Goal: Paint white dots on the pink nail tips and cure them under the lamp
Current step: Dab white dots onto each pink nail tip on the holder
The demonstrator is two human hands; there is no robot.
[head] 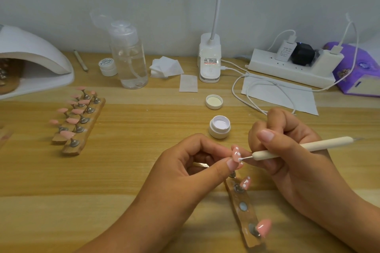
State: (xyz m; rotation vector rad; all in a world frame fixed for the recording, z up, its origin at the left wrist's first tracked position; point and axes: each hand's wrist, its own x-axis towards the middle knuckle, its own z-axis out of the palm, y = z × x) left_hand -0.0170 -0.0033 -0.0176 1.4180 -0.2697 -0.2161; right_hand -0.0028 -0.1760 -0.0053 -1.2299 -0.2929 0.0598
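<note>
Within left grip (185, 163), pink nail tip (235, 153), dotting tool (320, 144) against it.

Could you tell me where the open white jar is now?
In the head view, the jar stands right of centre on the table, between the loose lid and the right hand.

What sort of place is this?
Probably a home nail-art desk: a white dome-shaped curing lamp, pink nail tips on wooden stand strips, and an open white jar of white gel.
</note>
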